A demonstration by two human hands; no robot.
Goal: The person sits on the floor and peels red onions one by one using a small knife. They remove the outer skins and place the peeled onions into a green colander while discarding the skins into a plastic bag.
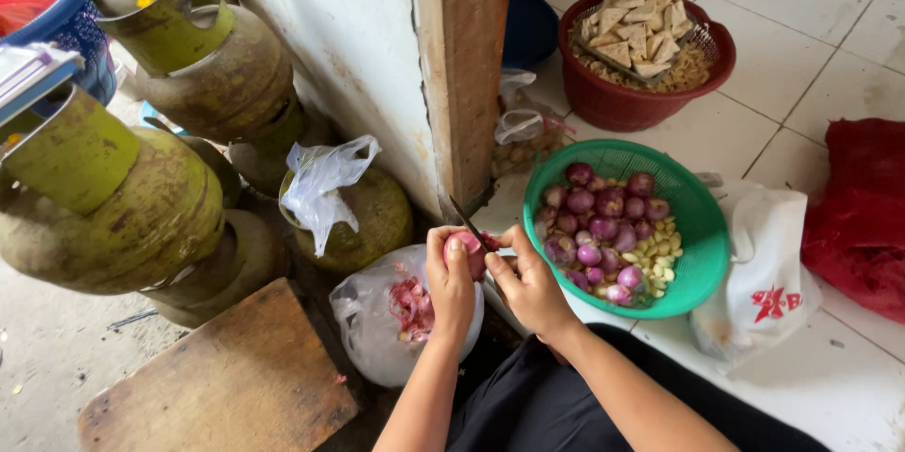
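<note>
Black cloth (pixel 537 405) over the person's lap fills the lower edge, and both forearms reach forward from it. Left hand (pixel 451 280) is clenched around a peeled shallot (pixel 466 251), pinkish and glossy, held up between thumb and fingers. Right hand (pixel 530 284) is closed on a small knife (pixel 468 224); its dark blade points up and left, with the edge against the top of the shallot. The two hands almost touch, held above the gap between a bag and a basket.

Just below the left hand lies a clear plastic bag (pixel 370 329) on the floor, open, with reddish shallot skins (pixel 411 306) inside. Just right of the hands sits a green basket (pixel 702 235) on the white tiled floor (pixel 801 47), holding purple unpeeled shallots (pixel 603 212) and a heap of pale garlic cloves (pixel 657 252). A white plastic bag (pixel 768 273) lies against the basket's right side, and a red sack (pixel 863 207) is further right.

Beyond the green basket stands a red basket (pixel 622 103) with pale cut wedges (pixel 636 23) piled in it. A wooden post (pixel 467 65) rises beside the hands. Left of it are several worn green gas cylinders (pixel 141 216), one capped with a thin plastic bag (pixel 325 183), and a wooden board (pixel 222 381) lies in front of them.
</note>
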